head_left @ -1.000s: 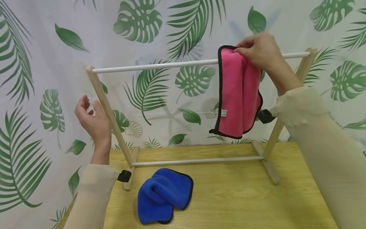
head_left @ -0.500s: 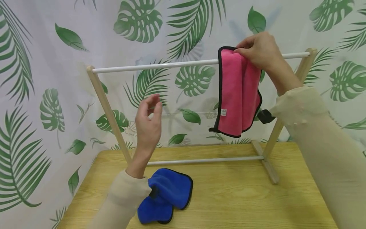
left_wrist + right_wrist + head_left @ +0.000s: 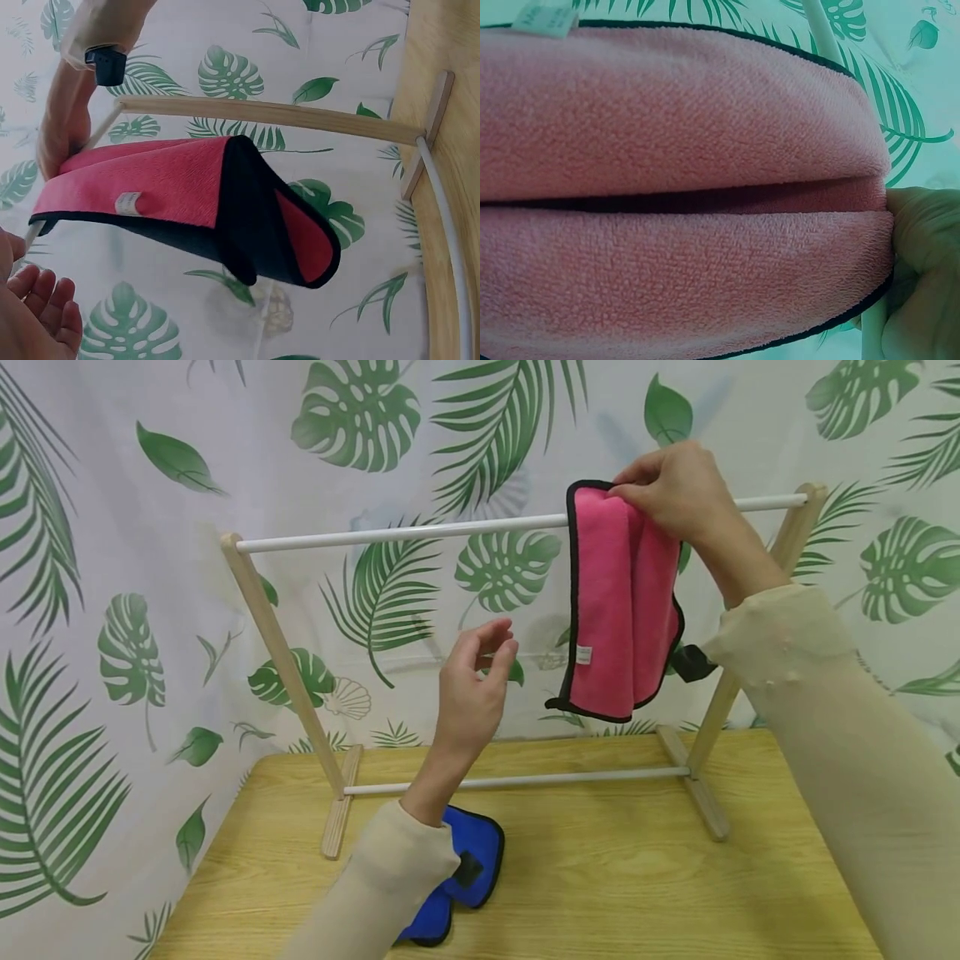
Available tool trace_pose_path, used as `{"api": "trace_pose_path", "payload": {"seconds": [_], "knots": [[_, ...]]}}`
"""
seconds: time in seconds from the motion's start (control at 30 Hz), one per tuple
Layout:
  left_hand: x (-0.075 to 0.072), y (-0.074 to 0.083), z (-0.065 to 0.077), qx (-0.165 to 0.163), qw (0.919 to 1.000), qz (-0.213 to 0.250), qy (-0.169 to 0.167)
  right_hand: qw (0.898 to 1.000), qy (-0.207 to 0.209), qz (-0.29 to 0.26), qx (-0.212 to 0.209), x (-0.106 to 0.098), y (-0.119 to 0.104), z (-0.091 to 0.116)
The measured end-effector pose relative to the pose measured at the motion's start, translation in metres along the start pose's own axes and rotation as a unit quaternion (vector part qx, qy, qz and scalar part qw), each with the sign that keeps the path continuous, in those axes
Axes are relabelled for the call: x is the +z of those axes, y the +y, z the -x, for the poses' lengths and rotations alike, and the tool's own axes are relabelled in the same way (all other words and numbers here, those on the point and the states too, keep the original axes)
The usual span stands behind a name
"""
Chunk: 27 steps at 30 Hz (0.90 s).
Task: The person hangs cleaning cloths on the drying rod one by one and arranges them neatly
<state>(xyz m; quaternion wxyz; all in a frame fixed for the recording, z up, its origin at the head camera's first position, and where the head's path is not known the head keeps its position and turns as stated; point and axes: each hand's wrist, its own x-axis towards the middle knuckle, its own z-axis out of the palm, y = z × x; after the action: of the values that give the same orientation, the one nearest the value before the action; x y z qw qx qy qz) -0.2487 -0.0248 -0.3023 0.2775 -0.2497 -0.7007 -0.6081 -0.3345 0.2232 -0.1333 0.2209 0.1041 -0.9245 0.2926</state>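
A pink towel (image 3: 607,610) with black edging and a small white label hangs over the top white bar of a wooden rack (image 3: 405,532). My right hand (image 3: 678,489) pinches its upper edge at the bar; the right wrist view shows the thumb side of that hand (image 3: 926,262) against the fold. In front of the rack, left of the towel, my left hand (image 3: 476,685) is raised with relaxed, slightly bent fingers and holds nothing. The left wrist view catches its fingers (image 3: 45,300) below the towel (image 3: 142,184). On the table, a blue towel (image 3: 480,852) is partly hidden by my left forearm.
The rack's wooden feet (image 3: 341,810) stand on a wood-grain table (image 3: 600,877), joined by a lower white bar (image 3: 570,778). Behind it hangs a white curtain (image 3: 180,635) printed with green leaves. A black wrist device (image 3: 692,662) sits by the right cuff.
My left hand has moved right from outside the rack's left leg toward the pink towel, its forearm now covering part of the blue towel. The right hand keeps its pinch in place.
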Motion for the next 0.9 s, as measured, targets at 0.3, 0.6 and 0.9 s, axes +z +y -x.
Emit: {"api": "trace_pose_path", "payload": {"seconds": [0.3, 0.6, 0.9], "knots": [[0.035, -0.013, -0.004, -0.043, 0.9989, 0.016, -0.007, 1.000, 0.003, 0.002, -0.004, 0.001, -0.001, 0.000], [0.064, -0.026, -0.001, -0.083, 0.9964, 0.007, -0.016, 1.000, 0.009, -0.003, -0.008, 0.001, 0.000, 0.000], [0.073, -0.034, 0.008, -0.099, 0.9936, 0.033, -0.043, 1.000, 0.009, -0.008, -0.009, 0.002, 0.001, 0.001]]}}
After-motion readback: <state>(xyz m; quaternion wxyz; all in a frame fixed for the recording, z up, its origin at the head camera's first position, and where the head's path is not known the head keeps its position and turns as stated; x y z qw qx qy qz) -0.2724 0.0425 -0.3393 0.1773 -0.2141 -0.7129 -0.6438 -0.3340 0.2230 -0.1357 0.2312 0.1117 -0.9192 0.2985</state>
